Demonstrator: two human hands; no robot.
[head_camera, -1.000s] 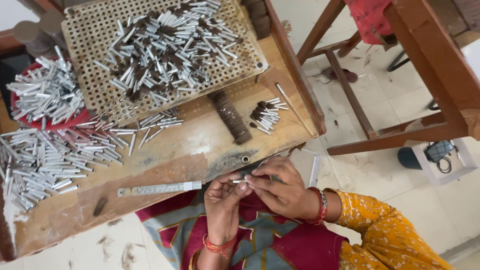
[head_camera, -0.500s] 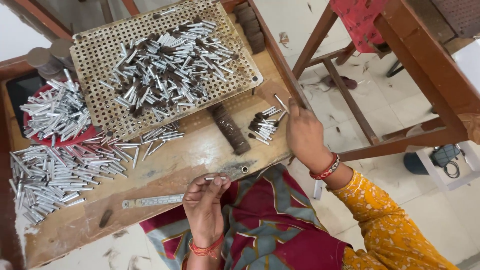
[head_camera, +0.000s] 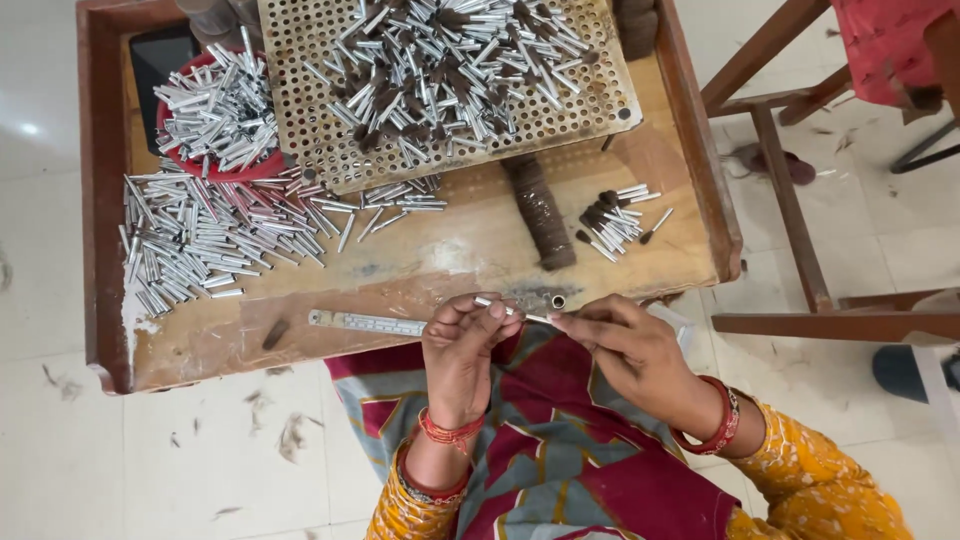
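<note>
My left hand (head_camera: 462, 345) pinches a small silver metal tube (head_camera: 492, 303) at the near edge of the wooden table (head_camera: 420, 260). My right hand (head_camera: 625, 350) holds a thin silver piece (head_camera: 537, 318) by its end, its tip meeting the tube in my left fingers. Both hands hover just above the table's front edge, over my lap. A small pile of finished pieces with dark ends (head_camera: 612, 222) lies to the right, beyond my right hand.
A perforated board (head_camera: 590, 110) heaped with tubes stands at the back. A red dish (head_camera: 215, 165) of silver tubes and a loose heap (head_camera: 200, 240) lie left. A brown cylinder (head_camera: 540, 212) and a flat metal file (head_camera: 365, 322) rest on the table. A wooden stool frame (head_camera: 790, 220) stands right.
My right hand reached out to the small pile at the right, then came back to my left hand with a thin piece. The view has shifted closer over the table.
</note>
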